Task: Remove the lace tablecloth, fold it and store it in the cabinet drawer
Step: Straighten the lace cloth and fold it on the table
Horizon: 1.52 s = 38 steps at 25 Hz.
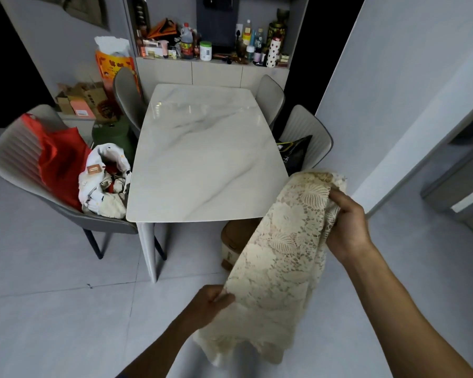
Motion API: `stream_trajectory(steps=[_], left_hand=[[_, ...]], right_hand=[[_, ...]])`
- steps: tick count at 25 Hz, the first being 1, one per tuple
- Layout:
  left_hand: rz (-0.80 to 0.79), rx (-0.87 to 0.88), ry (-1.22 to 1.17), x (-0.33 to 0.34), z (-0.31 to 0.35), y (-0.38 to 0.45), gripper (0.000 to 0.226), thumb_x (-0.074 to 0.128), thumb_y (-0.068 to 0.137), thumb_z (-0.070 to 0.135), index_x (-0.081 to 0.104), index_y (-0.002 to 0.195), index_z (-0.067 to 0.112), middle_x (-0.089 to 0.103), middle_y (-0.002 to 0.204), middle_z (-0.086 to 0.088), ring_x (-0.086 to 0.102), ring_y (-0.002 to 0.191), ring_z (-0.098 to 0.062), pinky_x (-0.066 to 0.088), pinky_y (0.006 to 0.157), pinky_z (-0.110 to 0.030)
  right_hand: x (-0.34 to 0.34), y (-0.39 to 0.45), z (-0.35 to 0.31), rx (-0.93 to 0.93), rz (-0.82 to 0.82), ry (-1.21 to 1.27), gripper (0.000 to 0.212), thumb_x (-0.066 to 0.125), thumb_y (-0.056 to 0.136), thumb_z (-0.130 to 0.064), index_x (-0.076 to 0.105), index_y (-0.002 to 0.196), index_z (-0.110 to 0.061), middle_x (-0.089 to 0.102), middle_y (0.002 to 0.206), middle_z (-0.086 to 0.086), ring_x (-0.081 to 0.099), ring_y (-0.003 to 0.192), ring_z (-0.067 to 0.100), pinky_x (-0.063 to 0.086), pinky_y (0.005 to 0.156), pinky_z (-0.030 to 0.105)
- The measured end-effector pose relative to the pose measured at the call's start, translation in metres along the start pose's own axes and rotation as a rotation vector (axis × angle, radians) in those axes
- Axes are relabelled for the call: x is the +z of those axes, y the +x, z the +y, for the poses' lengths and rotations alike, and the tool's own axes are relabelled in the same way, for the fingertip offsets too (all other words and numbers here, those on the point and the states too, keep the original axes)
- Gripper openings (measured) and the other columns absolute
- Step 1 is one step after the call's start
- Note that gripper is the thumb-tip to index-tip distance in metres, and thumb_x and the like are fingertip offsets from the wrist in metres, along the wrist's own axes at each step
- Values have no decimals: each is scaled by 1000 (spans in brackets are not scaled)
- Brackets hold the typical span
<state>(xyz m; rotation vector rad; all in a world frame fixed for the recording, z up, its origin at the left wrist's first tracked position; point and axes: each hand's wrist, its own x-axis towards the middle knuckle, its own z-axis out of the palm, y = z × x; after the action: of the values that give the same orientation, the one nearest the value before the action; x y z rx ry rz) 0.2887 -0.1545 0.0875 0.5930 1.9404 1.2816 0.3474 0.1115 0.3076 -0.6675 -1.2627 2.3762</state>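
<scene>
Head view: both hands—left [212,304], right [347,227]—pinch the lace tablecloth [279,266] aloft.

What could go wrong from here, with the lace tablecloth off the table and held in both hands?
1. The lace tablecloth hangs low between the left hand and right hand; its bottom edge could drag on the floor.
2. The left hand pinches only an edge, so the cloth may slip and the fold come undone.
3. The open lace could snag on the marble table corner nearby.
</scene>
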Motion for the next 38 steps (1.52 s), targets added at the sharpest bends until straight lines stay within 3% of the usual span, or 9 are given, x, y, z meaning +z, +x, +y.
stream_trajectory(steps=[3, 6, 8, 10, 15, 20, 26, 30, 38], left_hand=[[230, 119, -32, -22, 16, 4, 36, 63, 92, 30, 57, 57, 33, 50, 50, 14, 44, 48, 2, 35, 53, -20], [191, 298, 155, -52, 61, 8, 31, 61, 93, 39, 58, 64, 27, 48, 53, 11, 43, 51, 1, 35, 51, -23], [112, 392, 416, -56, 97, 11, 33, 57, 89, 47, 58, 71, 20, 48, 54, 8, 43, 51, -3, 35, 51, -25], [86, 460, 608, -50, 130, 8, 22, 60, 89, 39, 66, 80, 20, 59, 59, 3, 49, 54, -7, 41, 54, -26], [-27, 418, 690, -75, 158, -10, 24, 75, 74, 43, 64, 83, 24, 68, 70, 7, 59, 61, -7, 47, 57, -31], [-128, 203, 703, -139, 96, -34, 18, 76, 78, 28, 64, 72, 16, 63, 64, 7, 59, 61, -9, 46, 58, -29], [31, 148, -18, -151, 53, -50, 9, 71, 86, 17, 64, 82, 22, 63, 72, 4, 56, 68, -3, 44, 61, -17], [-236, -121, 268, -161, 22, -63, 21, 81, 75, 30, 66, 70, 17, 54, 63, 11, 51, 62, -6, 39, 57, -18], [178, -131, 118, -158, -38, -84, 12, 70, 84, 10, 58, 82, 11, 55, 67, -4, 47, 63, -18, 37, 59, -31]], right_hand=[[-36, 11, -5, -74, 521, -234, 27, 55, 90, -15, 66, 113, -5, 73, 92, 10, 71, 67, 17, 55, 56, 21], [-70, 5, 12, -373, 823, -1002, 51, 65, 84, -20, 46, 131, -17, 58, 130, 12, 61, 107, 25, 49, 90, 35], [-56, -9, 48, -694, 301, -1366, 68, 73, 77, -27, 41, 138, -23, 52, 139, 3, 47, 125, 19, 39, 103, 37], [-21, -19, 90, -530, -375, -1522, 66, 73, 75, -44, 47, 133, -26, 59, 129, -3, 49, 118, 7, 42, 99, 33], [16, -16, 130, -244, -433, -1148, 25, 75, 81, -21, 65, 99, -6, 69, 90, 16, 62, 74, 14, 51, 70, 43], [12, -3, 112, 7, -555, -863, 24, 76, 78, -17, 68, 100, -15, 71, 102, 16, 70, 92, 21, 55, 78, 35], [3, 9, 107, 127, -564, -836, 38, 82, 75, -32, 69, 109, -24, 74, 109, 3, 70, 102, 23, 57, 90, 43], [5, 7, 117, 71, -483, -782, 40, 81, 74, -38, 70, 108, -20, 75, 105, 7, 72, 97, 28, 58, 87, 45], [-4, 3, 127, -24, -253, -620, 20, 73, 83, -15, 74, 102, -20, 78, 98, 4, 73, 92, 25, 57, 72, 23]])
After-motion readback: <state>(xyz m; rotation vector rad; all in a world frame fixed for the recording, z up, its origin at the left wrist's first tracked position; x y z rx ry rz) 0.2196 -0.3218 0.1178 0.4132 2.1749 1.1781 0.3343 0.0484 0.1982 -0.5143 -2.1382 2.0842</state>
